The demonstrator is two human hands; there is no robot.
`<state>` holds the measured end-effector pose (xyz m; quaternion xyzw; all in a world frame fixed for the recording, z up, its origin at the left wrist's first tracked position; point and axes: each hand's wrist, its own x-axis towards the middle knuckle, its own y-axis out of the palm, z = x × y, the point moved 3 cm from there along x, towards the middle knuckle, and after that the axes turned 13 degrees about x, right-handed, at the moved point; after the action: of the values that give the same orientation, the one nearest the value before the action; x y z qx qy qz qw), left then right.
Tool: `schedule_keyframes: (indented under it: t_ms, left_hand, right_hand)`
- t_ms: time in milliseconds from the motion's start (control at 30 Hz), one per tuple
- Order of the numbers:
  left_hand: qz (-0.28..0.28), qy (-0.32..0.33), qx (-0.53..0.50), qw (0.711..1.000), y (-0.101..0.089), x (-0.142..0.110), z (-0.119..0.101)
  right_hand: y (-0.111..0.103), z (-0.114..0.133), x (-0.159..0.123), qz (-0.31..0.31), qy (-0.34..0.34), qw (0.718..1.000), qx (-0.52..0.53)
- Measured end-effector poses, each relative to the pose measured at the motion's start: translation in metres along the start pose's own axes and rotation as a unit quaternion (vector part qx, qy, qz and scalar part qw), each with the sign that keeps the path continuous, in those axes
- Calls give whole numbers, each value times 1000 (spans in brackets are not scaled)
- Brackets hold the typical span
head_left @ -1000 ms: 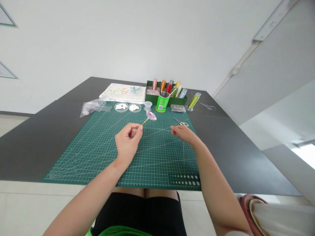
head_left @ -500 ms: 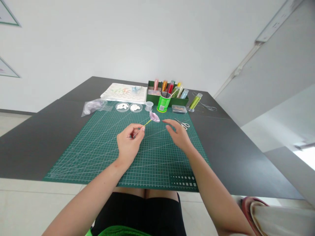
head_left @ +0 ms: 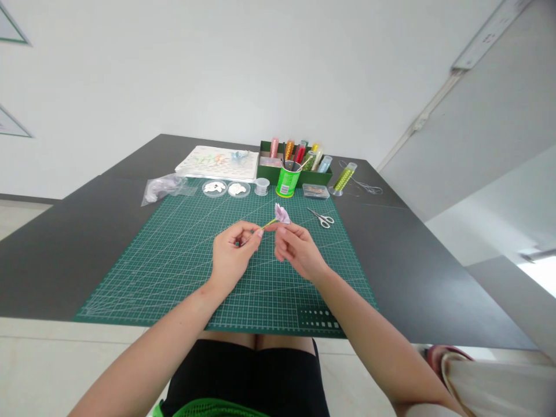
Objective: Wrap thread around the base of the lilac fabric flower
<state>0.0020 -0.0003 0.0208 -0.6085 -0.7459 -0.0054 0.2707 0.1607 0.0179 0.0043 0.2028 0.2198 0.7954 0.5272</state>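
A small lilac artificial flower [head_left: 282, 214] on a thin yellow-green stem is held up above the green cutting mat [head_left: 174, 272]. My left hand [head_left: 234, 248] pinches the stem between thumb and forefinger, left of the petals. From the right, my right hand [head_left: 300, 246] meets the flower just under its head. Its forefinger reaches along the stem towards my left fingertips, the thumb lies against that finger, and the other fingers are curled. The exact contact is partly hidden. White-handled scissors [head_left: 322, 218] lie on the mat beyond my right hand.
Along the mat's back stand two dishes of white pieces [head_left: 214, 188], a clear spool [head_left: 261, 186], a green can [head_left: 288, 180] of tools and a clear box [head_left: 315, 191]. Behind are a green box [head_left: 269, 172] of thread tubes and papers [head_left: 217, 169]. A plastic bag [head_left: 160, 188] lies left.
My right hand has moved left and in to the flower, its fingers closing from a spread pose. The flower head has tipped more upright and shifted right with my left hand.
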Motion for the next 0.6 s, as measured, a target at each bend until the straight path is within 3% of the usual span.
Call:
schedule_keyframes:
  t_ms: [267, 600]
  left_hand:
    - [44, -40, -82, 995, 2, 2, 3]
    - [192, -26, -97, 976, 11, -4, -3]
  right_hand:
    - [-12, -1, 6, -68, 3, 997, 24]
    - [-15, 3, 7, -87, -15, 996, -30]
